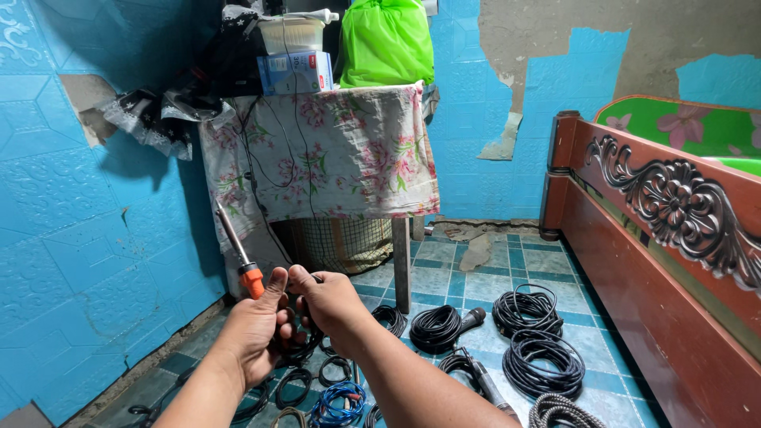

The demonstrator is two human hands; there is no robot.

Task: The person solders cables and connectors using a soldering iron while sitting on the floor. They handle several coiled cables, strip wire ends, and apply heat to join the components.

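My left hand (pixel 255 326) grips a soldering iron (pixel 236 250) by its orange collar, its metal shaft pointing up and to the left. My right hand (pixel 329 303) is closed beside it, thumb against the left hand, pinching a thin black cable (pixel 305 342) that hangs down between both hands. What the fingers pinch is too small to tell apart from the cable. Both forearms reach in from the bottom of the view.
Coiled black cables (pixel 434 326) (pixel 527 311) (pixel 544 363), a blue cable coil (pixel 342 400) and a microphone (pixel 486 384) lie on the tiled floor. A small table under a floral cloth (pixel 333 154) carries a green bag (pixel 386 40) and a box. A carved wooden bed frame (pixel 658 230) runs along the right.
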